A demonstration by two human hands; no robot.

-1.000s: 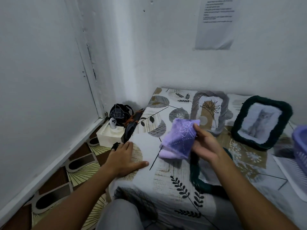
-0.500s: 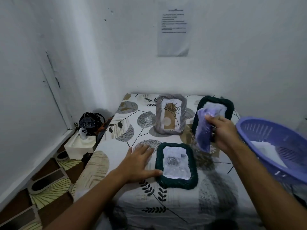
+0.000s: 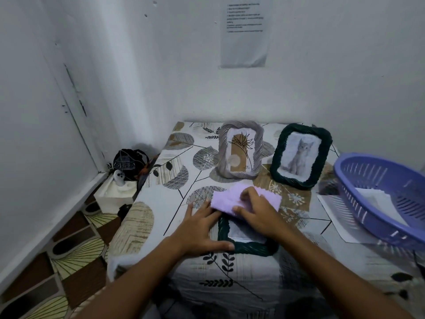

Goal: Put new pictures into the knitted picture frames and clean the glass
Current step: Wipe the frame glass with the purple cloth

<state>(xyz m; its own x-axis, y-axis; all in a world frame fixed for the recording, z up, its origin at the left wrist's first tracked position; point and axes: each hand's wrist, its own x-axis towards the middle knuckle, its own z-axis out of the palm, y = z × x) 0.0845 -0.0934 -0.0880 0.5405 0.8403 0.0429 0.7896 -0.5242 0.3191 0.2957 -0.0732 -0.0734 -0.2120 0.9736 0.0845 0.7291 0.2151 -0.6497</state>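
A dark green knitted frame [image 3: 249, 246] lies flat on the patterned table [image 3: 161, 203] near its front edge. My right hand [image 3: 257, 214] presses a folded lilac cloth [image 3: 226, 199] onto the frame's upper part, its fingers curled over the cloth. My left hand [image 3: 200, 229] lies flat with straight fingers on the frame's left side, thumb along its lower edge. Behind stand a grey knitted frame [image 3: 240, 149] with a plant drawing and a dark green frame [image 3: 300, 155] with a cat picture, both leaning upright.
A purple plastic basket [image 3: 377, 194] with white paper inside sits at the right on a white sheet [image 3: 333, 208]. Left of the table, on the tiled floor, stand a white box [image 3: 112, 192] and a dark bag [image 3: 128, 161]. White walls close the left and back.
My right hand brought the lilac cloth down from near the cat frame onto the flat green frame. My left hand shifted onto that frame's left side.
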